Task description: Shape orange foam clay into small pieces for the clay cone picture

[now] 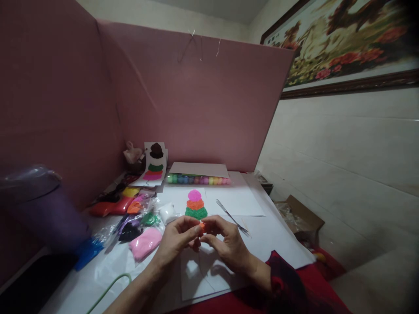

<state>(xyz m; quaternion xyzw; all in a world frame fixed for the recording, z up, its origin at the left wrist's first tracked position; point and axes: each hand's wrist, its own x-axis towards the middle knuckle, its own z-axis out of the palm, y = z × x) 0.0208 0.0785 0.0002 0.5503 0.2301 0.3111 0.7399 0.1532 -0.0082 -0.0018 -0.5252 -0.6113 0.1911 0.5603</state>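
Between the fingertips of my left hand [183,235] and my right hand [225,242] is a small piece of orange modelling clay [202,227]. Both hands pinch it above a white sheet of paper [196,283]. Just beyond them, a clay picture [195,204] lies on the paper, with a pink, an orange and a green layer one above another; my fingers hide its lower edge. To the right of it lie metal tweezers [231,216].
Bags of coloured clay, among them a pink bag [145,243] and a white bag [168,213], lie on the left. A layered clay sample [155,170] leans at the back near a row of coloured pots [198,179]. A purple bin [46,209] stands far left, a cardboard box [303,213] at right.
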